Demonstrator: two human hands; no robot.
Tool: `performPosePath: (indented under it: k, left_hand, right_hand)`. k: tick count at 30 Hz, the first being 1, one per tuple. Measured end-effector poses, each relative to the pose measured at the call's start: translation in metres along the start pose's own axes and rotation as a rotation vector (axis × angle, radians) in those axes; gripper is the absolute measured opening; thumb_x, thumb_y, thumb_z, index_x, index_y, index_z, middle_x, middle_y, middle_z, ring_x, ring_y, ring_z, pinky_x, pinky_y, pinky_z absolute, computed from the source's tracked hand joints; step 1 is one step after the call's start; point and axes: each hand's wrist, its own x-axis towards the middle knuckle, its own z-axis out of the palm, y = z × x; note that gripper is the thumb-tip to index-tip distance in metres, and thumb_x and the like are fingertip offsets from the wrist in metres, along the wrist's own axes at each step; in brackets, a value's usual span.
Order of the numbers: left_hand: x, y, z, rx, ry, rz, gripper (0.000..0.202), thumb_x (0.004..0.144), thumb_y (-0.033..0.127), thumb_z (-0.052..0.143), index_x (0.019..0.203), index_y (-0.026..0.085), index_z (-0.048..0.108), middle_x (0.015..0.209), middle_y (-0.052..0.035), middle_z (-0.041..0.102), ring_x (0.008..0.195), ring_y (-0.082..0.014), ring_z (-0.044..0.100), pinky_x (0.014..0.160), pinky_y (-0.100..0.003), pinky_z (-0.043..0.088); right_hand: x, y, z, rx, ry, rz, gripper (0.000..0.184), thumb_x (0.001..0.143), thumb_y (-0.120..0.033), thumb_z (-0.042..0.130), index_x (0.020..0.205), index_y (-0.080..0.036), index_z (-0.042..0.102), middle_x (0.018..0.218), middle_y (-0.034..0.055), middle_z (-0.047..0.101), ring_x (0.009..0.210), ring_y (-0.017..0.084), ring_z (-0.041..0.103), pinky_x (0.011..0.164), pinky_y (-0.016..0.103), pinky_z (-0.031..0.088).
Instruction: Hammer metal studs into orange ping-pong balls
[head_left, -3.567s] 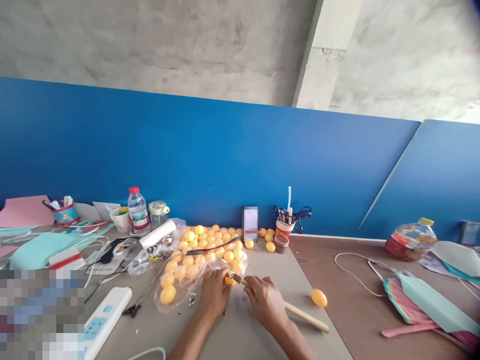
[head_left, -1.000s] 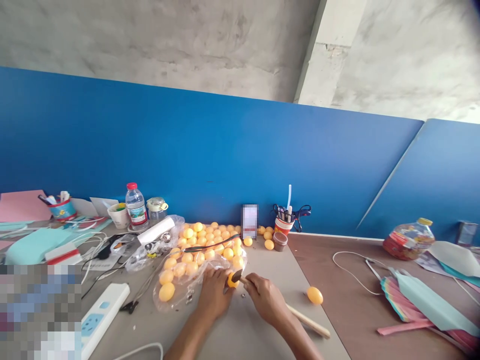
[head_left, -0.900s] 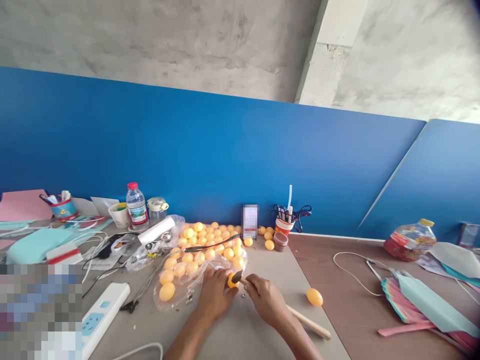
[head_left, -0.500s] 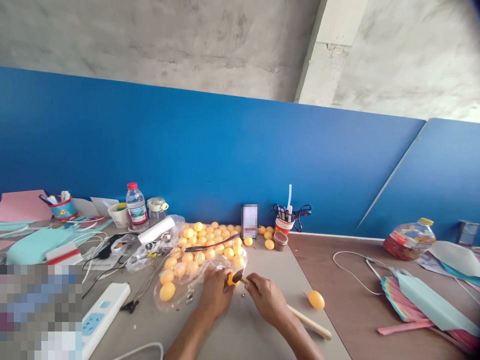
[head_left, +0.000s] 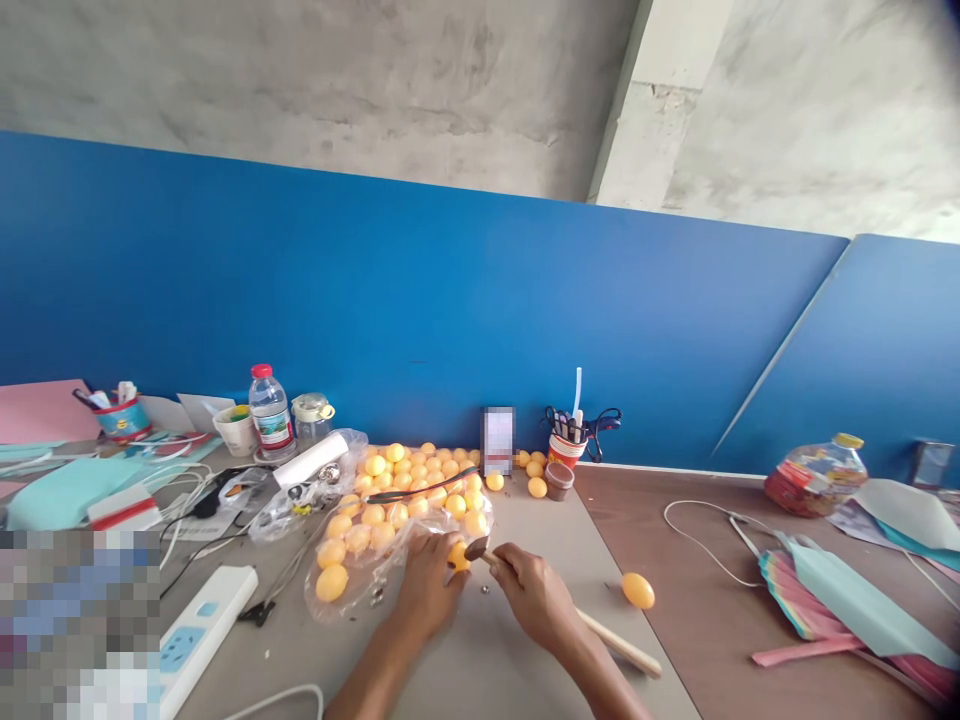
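Note:
My left hand (head_left: 429,580) has its fingers wrapped around an orange ball (head_left: 459,557), much like a table tennis ball. In my right hand (head_left: 534,592) is a long wooden-handled tool (head_left: 619,643). Its dark brown head sits right beside the held ball; whether they touch I cannot tell. The tool's handle runs under my right forearm and out toward the lower right. Behind my left hand lies a clear plastic bag (head_left: 322,600) with several more orange balls. One loose orange ball (head_left: 637,590) rests right of my right hand.
A phone (head_left: 499,440) stands against the blue partition (head_left: 420,300). Near it are a small brown tub (head_left: 559,480) and a cup of pens (head_left: 566,447). A power strip (head_left: 202,635), cables and a water bottle (head_left: 271,415) occupy the left; cut coloured sheets (head_left: 847,590) lie at right.
The loose orange ball at the right has rolled slightly right and away from me. The tool's dark head has turned a little beside the held ball. Both hands keep their grip.

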Motion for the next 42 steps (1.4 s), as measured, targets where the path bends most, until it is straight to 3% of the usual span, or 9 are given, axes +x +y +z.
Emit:
performPosePath:
  k: [6, 10, 17, 22, 30, 36, 42]
  left_hand:
    - [0.0, 0.005, -0.005, 0.041, -0.014, -0.005, 0.03, 0.078, 0.022, 0.055, 0.107, 0.022, 0.061, 0.099, -0.0045, 0.064, 0.103, -0.0246, 0.053, 0.099, -0.04, 0.034]
    - [0.0, 0.006, -0.005, 0.092, -0.055, -0.029, 0.025, 0.078, 0.025, 0.055, 0.101, 0.021, 0.063, 0.1, -0.0054, 0.063, 0.104, -0.0252, 0.053, 0.099, -0.041, 0.033]
    - [0.001, 0.002, -0.003, 0.104, -0.051, -0.033, 0.029, 0.08, 0.028, 0.054, 0.107, 0.021, 0.063, 0.102, -0.0058, 0.063, 0.104, -0.0257, 0.052, 0.098, -0.041, 0.034]
    - [0.0, 0.0, -0.001, 0.083, -0.051, -0.026, 0.03, 0.08, 0.026, 0.053, 0.107, 0.02, 0.062, 0.103, -0.0074, 0.062, 0.102, -0.0257, 0.052, 0.096, -0.04, 0.035]
    - [0.002, 0.001, -0.002, 0.099, -0.037, -0.038, 0.027, 0.077, 0.028, 0.058, 0.101, 0.019, 0.064, 0.101, -0.0071, 0.064, 0.103, -0.0272, 0.053, 0.097, -0.041, 0.036]
    - [0.002, -0.005, 0.002, 0.04, 0.009, -0.007, 0.041, 0.077, 0.015, 0.053, 0.117, 0.018, 0.06, 0.114, -0.008, 0.066, 0.113, -0.0263, 0.053, 0.103, -0.04, 0.033]
    - [0.002, 0.001, -0.002, 0.031, -0.02, -0.069, 0.046, 0.078, 0.025, 0.054, 0.123, 0.018, 0.056, 0.113, -0.0078, 0.067, 0.112, -0.0282, 0.053, 0.103, -0.041, 0.034]
  right_hand:
    - [0.0, 0.0, 0.001, 0.008, 0.001, -0.002, 0.02, 0.091, -0.027, 0.042, 0.089, -0.022, 0.062, 0.078, 0.0022, 0.069, 0.07, 0.016, 0.06, 0.061, 0.023, 0.033]
    - [-0.001, 0.0, 0.0, 0.005, -0.012, -0.008, 0.021, 0.091, -0.027, 0.042, 0.09, -0.023, 0.063, 0.079, 0.0019, 0.069, 0.071, 0.016, 0.061, 0.061, 0.023, 0.033]
    - [-0.002, 0.0, -0.001, 0.011, 0.007, -0.028, 0.021, 0.09, -0.027, 0.043, 0.088, -0.022, 0.063, 0.075, 0.0011, 0.068, 0.067, 0.015, 0.059, 0.059, 0.023, 0.033]
    - [-0.004, -0.004, -0.003, 0.012, 0.035, -0.057, 0.024, 0.093, -0.029, 0.041, 0.096, -0.023, 0.064, 0.075, 0.001, 0.068, 0.068, 0.015, 0.06, 0.059, 0.023, 0.035]
    - [-0.001, 0.001, 0.011, -0.241, 0.04, -0.049, 0.021, 0.095, -0.022, 0.041, 0.086, -0.021, 0.06, 0.079, 0.0036, 0.072, 0.071, 0.017, 0.065, 0.058, 0.023, 0.031]
    - [0.0, 0.003, 0.013, -0.268, 0.009, -0.042, 0.019, 0.093, -0.021, 0.043, 0.084, -0.021, 0.06, 0.082, 0.0036, 0.073, 0.073, 0.017, 0.066, 0.058, 0.024, 0.031]
    - [0.001, 0.005, 0.006, -0.184, 0.072, -0.041, 0.024, 0.096, -0.027, 0.039, 0.093, -0.022, 0.062, 0.08, 0.003, 0.072, 0.073, 0.016, 0.066, 0.061, 0.023, 0.034]
